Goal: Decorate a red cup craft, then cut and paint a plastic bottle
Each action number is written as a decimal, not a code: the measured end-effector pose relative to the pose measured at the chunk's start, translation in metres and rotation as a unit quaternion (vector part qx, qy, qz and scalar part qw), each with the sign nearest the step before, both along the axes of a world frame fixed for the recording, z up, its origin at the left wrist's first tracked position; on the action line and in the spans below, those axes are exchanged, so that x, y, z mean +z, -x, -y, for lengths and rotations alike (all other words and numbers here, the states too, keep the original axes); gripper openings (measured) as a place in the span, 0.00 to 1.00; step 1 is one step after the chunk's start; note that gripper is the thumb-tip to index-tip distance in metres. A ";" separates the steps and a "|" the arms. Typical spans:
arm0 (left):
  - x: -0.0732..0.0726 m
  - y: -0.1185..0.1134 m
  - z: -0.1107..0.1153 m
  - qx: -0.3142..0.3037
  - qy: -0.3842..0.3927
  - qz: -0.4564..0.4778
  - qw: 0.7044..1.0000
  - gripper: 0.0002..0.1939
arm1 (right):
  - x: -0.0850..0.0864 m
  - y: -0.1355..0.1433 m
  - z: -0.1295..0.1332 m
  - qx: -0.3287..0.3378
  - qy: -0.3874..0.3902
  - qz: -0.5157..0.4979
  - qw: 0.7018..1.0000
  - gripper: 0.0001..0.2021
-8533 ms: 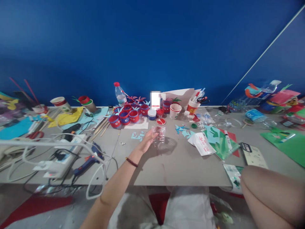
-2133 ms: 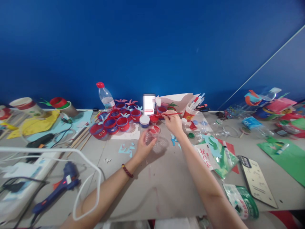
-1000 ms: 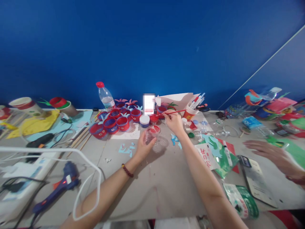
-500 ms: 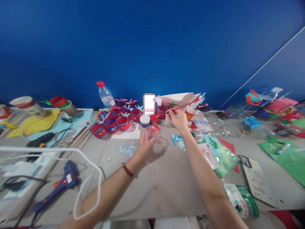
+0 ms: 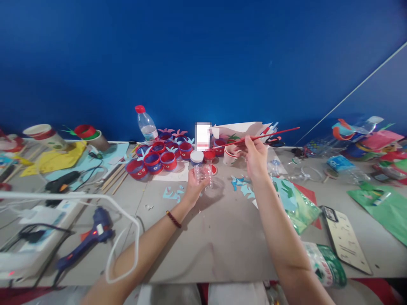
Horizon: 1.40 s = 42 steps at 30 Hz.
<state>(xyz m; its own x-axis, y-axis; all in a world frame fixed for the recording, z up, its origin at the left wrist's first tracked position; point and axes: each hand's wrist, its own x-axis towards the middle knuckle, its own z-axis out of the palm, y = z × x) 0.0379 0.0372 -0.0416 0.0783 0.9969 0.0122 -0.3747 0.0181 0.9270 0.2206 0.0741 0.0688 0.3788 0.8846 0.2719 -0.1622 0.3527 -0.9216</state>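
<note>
In my left hand is a clear, ribbed plastic bottle piece, gripped between thumb and fingers just above the table. My right hand pinches a long red paintbrush by its handle. The brush lies nearly level, its tip end pointing left above an open jar of red paint. Beside that jar stands a white-lidded jar. A paper cup is just left of my right hand. Whether the brush touches the jar, I cannot tell.
Several red-and-blue painted rings cluster at the back left, near a red-capped bottle. A blue glue gun, a white cable and a power strip lie left. Blue paper scraps and a phone lie right.
My right hand has moved right with the paintbrush, now farther from the paint jar. The bottle piece in my left hand has risen slightly. The whole view has shifted a little.
</note>
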 end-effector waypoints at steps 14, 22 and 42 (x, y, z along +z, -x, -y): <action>0.008 -0.003 0.002 -0.036 0.007 0.034 0.999 0.29 | -0.025 0.001 0.072 0.047 0.024 -0.077 0.996 0.18; 0.014 -0.009 0.012 -0.056 0.082 0.070 0.993 0.27 | -0.062 -0.005 0.088 0.036 0.033 -0.129 0.990 0.18; -0.001 0.010 0.025 -0.074 0.114 0.097 0.986 0.23 | -0.074 0.010 0.097 0.086 0.046 -0.097 0.990 0.16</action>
